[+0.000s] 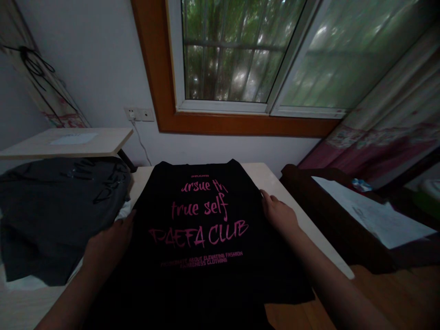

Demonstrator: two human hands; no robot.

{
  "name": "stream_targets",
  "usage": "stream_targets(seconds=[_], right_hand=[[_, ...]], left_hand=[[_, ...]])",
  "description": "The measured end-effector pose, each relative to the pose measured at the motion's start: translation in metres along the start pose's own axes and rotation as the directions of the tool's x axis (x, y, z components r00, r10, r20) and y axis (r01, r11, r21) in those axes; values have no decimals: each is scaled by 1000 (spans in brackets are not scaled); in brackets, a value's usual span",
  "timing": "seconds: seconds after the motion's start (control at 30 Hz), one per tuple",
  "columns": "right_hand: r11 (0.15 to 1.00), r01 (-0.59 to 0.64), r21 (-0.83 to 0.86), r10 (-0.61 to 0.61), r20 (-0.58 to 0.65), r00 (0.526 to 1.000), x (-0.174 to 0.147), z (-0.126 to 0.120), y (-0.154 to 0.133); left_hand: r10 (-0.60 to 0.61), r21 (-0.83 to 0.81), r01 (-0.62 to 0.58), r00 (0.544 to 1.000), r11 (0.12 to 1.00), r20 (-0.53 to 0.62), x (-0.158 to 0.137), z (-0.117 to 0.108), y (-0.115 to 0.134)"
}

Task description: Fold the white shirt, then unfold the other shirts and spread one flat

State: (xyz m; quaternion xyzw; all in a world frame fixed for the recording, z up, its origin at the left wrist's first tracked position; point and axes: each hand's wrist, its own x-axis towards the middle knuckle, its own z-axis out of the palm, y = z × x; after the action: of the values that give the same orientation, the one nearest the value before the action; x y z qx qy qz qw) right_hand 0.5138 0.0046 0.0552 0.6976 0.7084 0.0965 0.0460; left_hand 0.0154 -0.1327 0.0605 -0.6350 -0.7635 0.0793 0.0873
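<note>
A black T-shirt [206, 284] with pink lettering lies spread on a pale table [326, 256], its near part running out of view at the bottom. At its left edge is my left hand [110, 243], closed on the cloth, with the fingertips partly hidden in shadow. My right hand [280, 213] pinches the shirt's right edge, thumb and fingers together. A dark grey garment [62, 220] with black lettering lies just left of my left hand, with some white material showing under its edge.
A raised pale shelf [106, 142] with a paper sheet stands at the back left. Behind the table are a wall socket with a cable [137, 114] and a wood-framed window [247, 123]. To the right, white sheets [371, 213] lie on a brown surface [343, 229] beside a curtain.
</note>
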Motion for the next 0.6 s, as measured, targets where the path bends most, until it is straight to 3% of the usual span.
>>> stream_targets(seconds=[0.1, 0.27, 0.43, 0.6], right_hand=[[1000, -3, -13, 3, -16, 1000, 18, -6, -11], [999, -5, -33, 5, 1, 1000, 35, -2, -26], [1000, 1, -10, -1, 2, 1000, 32, 11, -26], [1000, 10, -17, -10, 28, 1000, 21, 13, -18]], left_hand=[[14, 18, -13, 998, 1000, -57, 29, -4, 8], [9, -10, -9, 999, 1000, -48, 56, 7, 12], [21, 24, -19, 998, 1000, -52, 50, 17, 7], [24, 44, -25, 999, 999, 23, 34, 16, 1]])
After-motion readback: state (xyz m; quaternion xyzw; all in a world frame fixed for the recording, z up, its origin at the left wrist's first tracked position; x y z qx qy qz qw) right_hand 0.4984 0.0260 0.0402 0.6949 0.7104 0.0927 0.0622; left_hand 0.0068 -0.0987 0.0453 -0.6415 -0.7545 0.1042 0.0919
